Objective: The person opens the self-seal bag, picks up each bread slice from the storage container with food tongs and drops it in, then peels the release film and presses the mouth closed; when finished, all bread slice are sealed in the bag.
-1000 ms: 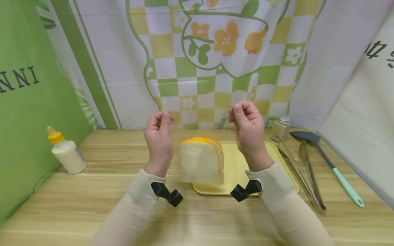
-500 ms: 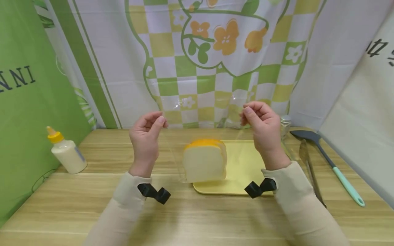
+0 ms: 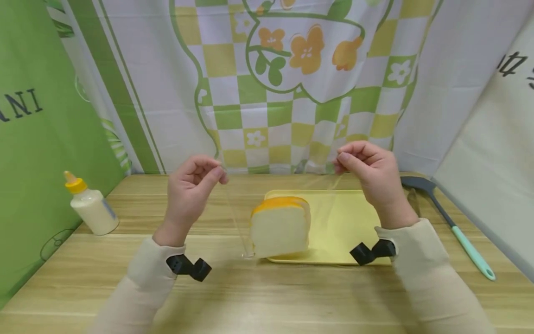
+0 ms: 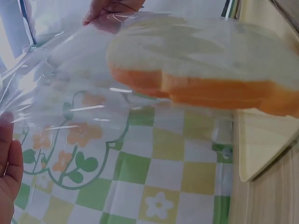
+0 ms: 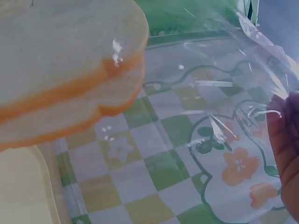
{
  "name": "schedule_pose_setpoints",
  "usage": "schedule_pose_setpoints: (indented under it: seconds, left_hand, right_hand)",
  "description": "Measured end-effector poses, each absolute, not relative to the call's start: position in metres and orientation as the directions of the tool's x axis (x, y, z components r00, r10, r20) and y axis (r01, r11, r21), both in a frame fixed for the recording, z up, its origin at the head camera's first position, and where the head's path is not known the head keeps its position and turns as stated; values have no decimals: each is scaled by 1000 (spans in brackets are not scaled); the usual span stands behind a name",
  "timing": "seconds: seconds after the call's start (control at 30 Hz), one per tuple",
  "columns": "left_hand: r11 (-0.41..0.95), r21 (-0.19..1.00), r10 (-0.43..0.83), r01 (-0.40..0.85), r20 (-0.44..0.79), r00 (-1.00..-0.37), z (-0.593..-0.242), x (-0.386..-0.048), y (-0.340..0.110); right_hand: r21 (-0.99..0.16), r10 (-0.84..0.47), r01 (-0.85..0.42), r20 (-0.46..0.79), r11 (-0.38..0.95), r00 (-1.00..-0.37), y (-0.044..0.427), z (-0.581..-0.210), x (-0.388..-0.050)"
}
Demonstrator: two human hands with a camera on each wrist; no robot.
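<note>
Between my hands hangs a clear plastic bag [image 4: 70,93] with sliced bread [image 3: 280,232] inside, white with orange-brown crust. My left hand [image 3: 188,197] pinches one upper corner between thumb and fingers. At the other upper corner, my right hand [image 3: 375,181] pinches the film the same way. The bag's mouth is stretched between them, and its lower corner shows just left of the bread. Seen from the head, the bread overlaps the left part of a yellow tray [image 3: 348,232]. Both wrist views show the bread through shiny film; whether it touches the tray, I cannot tell.
A bottle [image 3: 94,211] of pale contents with a yellow cap stands at left. On the right lies a dark turner [image 3: 446,218] with a mint handle, and a metal utensil [image 3: 413,202] mostly hidden by my right arm. A patterned curtain [image 3: 233,60] hangs behind the table.
My hands have moved apart, left hand leftward and right hand rightward, spreading the top of the bag. The bread has shifted slightly right and down. My right arm now covers the tongs and glass jar.
</note>
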State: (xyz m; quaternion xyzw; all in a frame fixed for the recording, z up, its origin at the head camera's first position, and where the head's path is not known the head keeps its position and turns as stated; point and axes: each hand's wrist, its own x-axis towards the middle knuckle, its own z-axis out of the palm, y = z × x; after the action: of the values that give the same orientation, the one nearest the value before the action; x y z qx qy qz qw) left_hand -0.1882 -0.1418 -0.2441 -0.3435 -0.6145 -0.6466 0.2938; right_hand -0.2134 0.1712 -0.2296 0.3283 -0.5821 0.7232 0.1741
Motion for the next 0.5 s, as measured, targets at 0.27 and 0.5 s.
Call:
schedule_pose_setpoints:
  seconds: [0.27, 0.5]
  left_hand:
    - [-93, 573, 166, 814, 815, -555, -239, -181, -151]
    - [-139, 510, 288, 849, 841, -458, -239, -182, -155]
  right_hand:
    - [-673, -264, -661, 739, -331, -620, 182, -231, -215]
    - [-560, -315, -628, 827, -540, -466, 186, -237, -220]
